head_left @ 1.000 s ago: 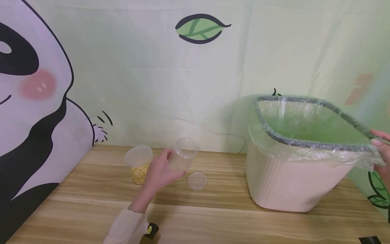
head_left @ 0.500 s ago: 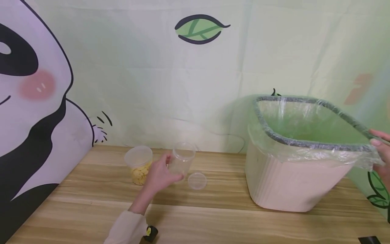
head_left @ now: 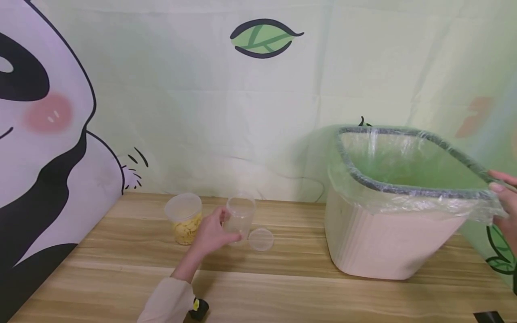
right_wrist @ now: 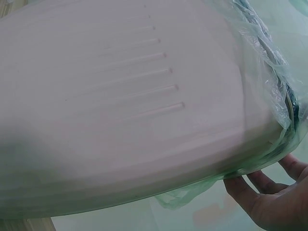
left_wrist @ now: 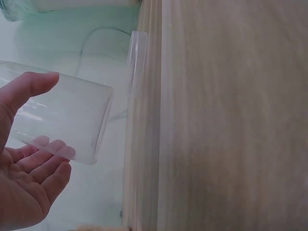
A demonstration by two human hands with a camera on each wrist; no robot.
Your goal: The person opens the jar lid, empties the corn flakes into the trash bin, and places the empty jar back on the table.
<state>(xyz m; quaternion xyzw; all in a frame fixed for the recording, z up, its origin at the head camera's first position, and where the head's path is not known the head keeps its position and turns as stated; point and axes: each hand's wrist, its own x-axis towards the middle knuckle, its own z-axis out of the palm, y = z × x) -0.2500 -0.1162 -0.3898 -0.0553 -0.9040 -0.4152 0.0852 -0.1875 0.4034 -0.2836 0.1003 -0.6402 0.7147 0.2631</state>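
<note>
My left hand (head_left: 212, 232) holds a clear plastic cup (head_left: 242, 217) between thumb and fingers. The left wrist view has the cup (left_wrist: 62, 113) tilted, its base a little above the tabletop. Close by on the right, a round clear lid (head_left: 261, 239) lies on the table. Left of the hand stands a clear tub (head_left: 183, 208) partly filled with yellow pieces like chips. At the far right, my right hand (head_left: 506, 199) grips the rim of a pale trash bin (head_left: 387, 242), partly out of frame. A thin clear bag (right_wrist: 284, 91) lines the bin and folds over its rim.
The bin stands on a wood-grain table (head_left: 282, 296) that meets a printed cloth backdrop (head_left: 202, 112) behind. A panda picture (head_left: 52, 179) covers the left side. A thin dark line runs across the cloth above the table.
My left hand has lowered the clear cup and shifted it slightly to the left. The right hand stays on the bin's rim.
</note>
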